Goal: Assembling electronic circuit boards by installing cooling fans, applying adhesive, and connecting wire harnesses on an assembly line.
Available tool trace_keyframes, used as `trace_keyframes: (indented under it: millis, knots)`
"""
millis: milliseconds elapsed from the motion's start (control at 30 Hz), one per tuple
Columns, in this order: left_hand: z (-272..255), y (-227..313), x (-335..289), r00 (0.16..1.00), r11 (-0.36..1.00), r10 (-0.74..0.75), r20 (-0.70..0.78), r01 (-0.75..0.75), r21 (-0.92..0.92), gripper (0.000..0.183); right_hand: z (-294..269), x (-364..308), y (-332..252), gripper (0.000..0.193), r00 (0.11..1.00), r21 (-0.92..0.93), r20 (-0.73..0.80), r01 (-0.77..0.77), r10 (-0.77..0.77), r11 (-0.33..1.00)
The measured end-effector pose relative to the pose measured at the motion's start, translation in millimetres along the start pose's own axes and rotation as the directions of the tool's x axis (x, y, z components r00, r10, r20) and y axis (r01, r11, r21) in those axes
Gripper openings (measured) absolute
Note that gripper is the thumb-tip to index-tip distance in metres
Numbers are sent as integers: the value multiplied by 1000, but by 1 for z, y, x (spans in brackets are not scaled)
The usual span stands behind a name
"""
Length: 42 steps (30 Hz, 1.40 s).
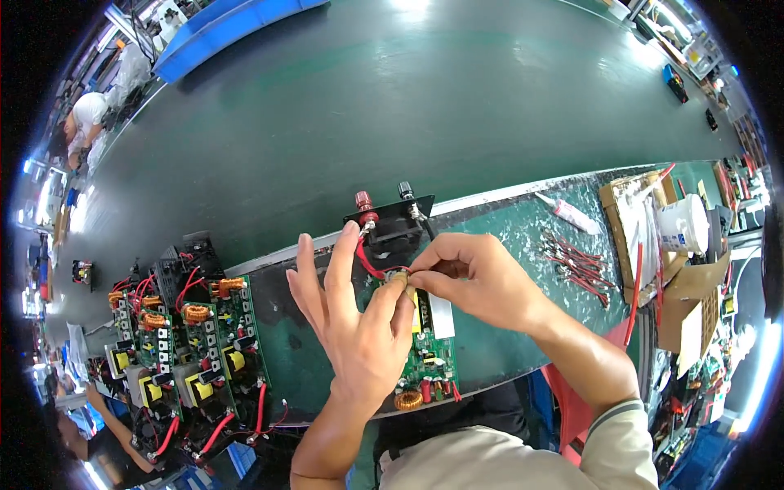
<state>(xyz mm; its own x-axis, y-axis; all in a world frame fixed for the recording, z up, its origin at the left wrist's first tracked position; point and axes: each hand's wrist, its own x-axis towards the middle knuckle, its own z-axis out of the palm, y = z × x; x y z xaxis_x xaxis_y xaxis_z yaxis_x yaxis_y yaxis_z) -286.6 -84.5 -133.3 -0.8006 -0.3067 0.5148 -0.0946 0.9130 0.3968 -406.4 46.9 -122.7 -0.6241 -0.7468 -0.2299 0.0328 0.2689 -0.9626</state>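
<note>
My left hand [355, 327] is over a green circuit board [441, 355], with thumb and index finger pinched and the other fingers spread. From the right, my right hand [482, 282] meets it, fingertips closed at the end of a red wire [365, 260]. What lies between the left fingertips is hidden. The wire comes from a black end panel [400, 224] that carries a red binding post [364, 204] and a black binding post [406, 191]. A copper-wound coil [408, 400] sits at the board's near end.
Several similar circuit boards [220, 327] with coils and red cables stand at the left. Right of my hands lie a bundle of red wires [580, 265], a white tube [572, 215] and a cardboard box [625, 237]. A blue bin [220, 37] is far left.
</note>
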Motion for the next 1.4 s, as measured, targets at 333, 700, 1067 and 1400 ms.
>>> trace_keyframes:
  millis: [333,700,1067,1400]
  knots:
    - [24,-6,12,990,995,100,-97,-101,-14,25,-15,3,3,8,996,122,-84,-23,34,992]
    - [34,-29,10,999,949,3,43,10,-315,77,-27,7,47,16,930,-565,111,349,-350,748]
    - [35,-28,9,985,907,-131,107,163,-388,56,-23,8,55,17,926,-522,113,363,-359,772]
    - [7,10,85,739,942,256,624,-334,9,61,-26,6,42,15,957,-548,99,282,-273,788]
